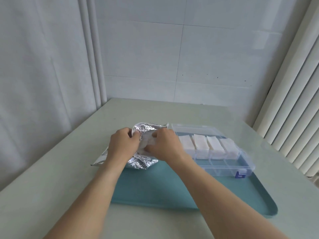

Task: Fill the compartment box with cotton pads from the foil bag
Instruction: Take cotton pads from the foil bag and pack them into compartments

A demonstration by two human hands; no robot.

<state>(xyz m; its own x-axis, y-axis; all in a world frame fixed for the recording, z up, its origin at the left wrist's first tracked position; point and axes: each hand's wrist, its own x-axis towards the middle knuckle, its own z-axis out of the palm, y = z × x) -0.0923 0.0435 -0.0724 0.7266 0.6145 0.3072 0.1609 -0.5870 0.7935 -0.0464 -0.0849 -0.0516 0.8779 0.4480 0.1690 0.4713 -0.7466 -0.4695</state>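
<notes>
A crumpled silver foil bag (141, 163) lies at the left end of a teal tray (155, 187). My left hand (120, 144) grips the bag's open mouth. My right hand (164, 144) is at that opening, its fingers closed on white cotton pads (148, 144) that show between my two hands. To the right stands a clear plastic compartment box (241, 167) with its lid open. White pad stacks (214, 144) fill the box's far row; its near row looks bare.
The tray sits on a pale green table (51, 187). A tiled wall stands behind, a white curtain hangs at the left, and vertical blinds (293, 109) run along the right. A blue latch (240, 175) is on the box's front edge.
</notes>
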